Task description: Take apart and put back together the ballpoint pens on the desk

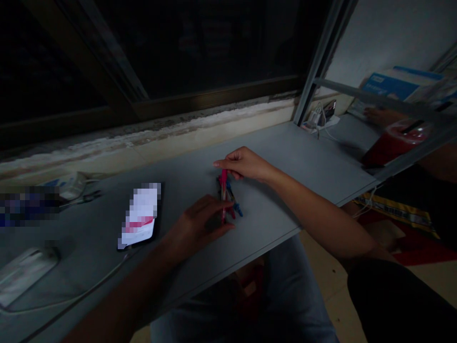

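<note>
Pinching the upper end of a pink pen (pixel 223 190), the right hand (pixel 246 164) reaches in from the right, with its fingertips together on the barrel. The left hand (pixel 198 223) comes from the near left and curls around the pen's lower part, though the dim light hides how tightly it closes. The pen stands almost upright above the middle of a gray desk (pixel 285 162), with a small bunch of blue and red pens (pixel 232 202) just beside and behind it on the desktop. Further left, a smartphone (pixel 141 216) lies with its lit screen blurred, and a white cable (pixel 89 290) runs along the near edge. At the far right end, a white power strip (pixel 321 121) sits by a metal frame (pixel 323 62). Beyond that frame are a red cup (pixel 396 145) with a dark straw and a blue-and-white box (pixel 396 83). A dark window (pixel 193 43) runs along the far side.
</note>
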Action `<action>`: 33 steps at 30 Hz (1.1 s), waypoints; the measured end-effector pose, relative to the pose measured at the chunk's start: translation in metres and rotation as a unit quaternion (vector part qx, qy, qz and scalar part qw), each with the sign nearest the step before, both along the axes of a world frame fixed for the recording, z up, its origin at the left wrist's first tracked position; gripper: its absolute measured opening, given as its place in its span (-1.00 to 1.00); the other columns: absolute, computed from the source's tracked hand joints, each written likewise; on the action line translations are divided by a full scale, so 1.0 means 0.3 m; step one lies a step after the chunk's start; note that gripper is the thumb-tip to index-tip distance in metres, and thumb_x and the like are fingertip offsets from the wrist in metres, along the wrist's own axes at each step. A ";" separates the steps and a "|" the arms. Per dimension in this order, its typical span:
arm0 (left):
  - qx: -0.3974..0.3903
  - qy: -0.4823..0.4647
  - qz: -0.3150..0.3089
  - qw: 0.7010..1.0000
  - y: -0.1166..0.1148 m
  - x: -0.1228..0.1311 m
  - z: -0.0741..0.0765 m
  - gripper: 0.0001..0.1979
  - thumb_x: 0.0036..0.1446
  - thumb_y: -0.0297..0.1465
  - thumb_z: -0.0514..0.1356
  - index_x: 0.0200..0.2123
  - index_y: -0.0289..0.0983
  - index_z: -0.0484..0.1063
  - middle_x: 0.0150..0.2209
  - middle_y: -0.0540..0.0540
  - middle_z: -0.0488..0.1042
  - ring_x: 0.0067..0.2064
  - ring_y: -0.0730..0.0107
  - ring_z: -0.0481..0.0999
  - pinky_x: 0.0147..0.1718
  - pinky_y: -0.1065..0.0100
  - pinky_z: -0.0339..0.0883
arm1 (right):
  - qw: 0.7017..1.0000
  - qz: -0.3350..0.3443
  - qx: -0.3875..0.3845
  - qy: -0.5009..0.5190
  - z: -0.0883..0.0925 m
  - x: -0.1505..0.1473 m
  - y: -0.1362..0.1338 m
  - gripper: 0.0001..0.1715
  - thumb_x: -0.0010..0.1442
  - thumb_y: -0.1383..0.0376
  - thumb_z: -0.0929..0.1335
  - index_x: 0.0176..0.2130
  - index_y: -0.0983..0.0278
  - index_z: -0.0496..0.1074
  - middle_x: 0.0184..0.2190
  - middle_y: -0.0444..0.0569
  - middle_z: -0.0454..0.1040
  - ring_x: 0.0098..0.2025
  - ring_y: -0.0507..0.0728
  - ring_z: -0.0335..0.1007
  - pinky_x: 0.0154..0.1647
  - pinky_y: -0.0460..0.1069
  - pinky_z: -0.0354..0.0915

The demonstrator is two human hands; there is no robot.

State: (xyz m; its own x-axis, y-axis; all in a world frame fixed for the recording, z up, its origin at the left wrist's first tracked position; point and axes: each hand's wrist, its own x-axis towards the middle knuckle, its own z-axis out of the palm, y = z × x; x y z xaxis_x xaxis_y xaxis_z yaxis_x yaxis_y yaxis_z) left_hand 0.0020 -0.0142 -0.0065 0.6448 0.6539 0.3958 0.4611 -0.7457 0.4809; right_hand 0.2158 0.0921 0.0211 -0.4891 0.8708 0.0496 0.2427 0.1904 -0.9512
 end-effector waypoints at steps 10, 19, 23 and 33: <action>0.018 -0.023 -0.044 0.999 -0.015 0.023 0.006 -0.86 0.36 -0.34 0.28 -0.07 -0.26 0.48 -0.28 -0.03 0.50 -0.29 0.42 0.54 -0.27 0.40 0.46 | 0.991 0.075 0.040 -0.100 -0.016 -0.008 -0.007 -0.34 0.22 -0.18 0.38 -0.55 0.29 0.33 -0.67 -0.19 0.32 -0.61 -0.07 0.16 -0.49 -0.08 0.04; -0.028 -0.005 -0.055 0.998 -0.023 0.017 0.007 -0.70 0.38 -0.37 0.24 0.14 -0.22 0.41 -0.08 -0.13 0.54 -0.12 0.35 0.60 -0.12 0.33 0.50 | 0.987 0.067 0.044 -0.140 -0.001 0.004 -0.007 -0.35 0.27 -0.16 0.36 -0.52 0.32 0.37 -0.66 -0.17 0.36 -0.61 -0.07 0.15 -0.48 -0.08 0.04; -0.042 -0.002 -0.050 0.998 -0.026 0.019 0.007 -0.76 0.41 -0.45 0.17 0.10 -0.22 0.43 -0.07 -0.14 0.55 -0.08 0.33 0.60 -0.06 0.30 0.51 | 0.984 0.068 0.049 -0.154 -0.006 0.002 -0.007 -0.35 0.29 -0.14 0.35 -0.52 0.33 0.37 -0.66 -0.17 0.37 -0.60 -0.07 0.17 -0.45 -0.08 0.06; -0.029 -0.004 -0.055 0.998 -0.022 0.021 0.010 -0.71 0.37 -0.44 0.21 0.13 -0.25 0.41 -0.09 -0.16 0.55 -0.11 0.31 0.59 -0.12 0.28 0.53 | 0.985 0.072 0.052 -0.147 -0.014 0.001 -0.001 -0.33 0.29 -0.18 0.32 -0.50 0.32 0.39 -0.65 -0.16 0.37 -0.61 -0.06 0.17 -0.46 -0.08 0.06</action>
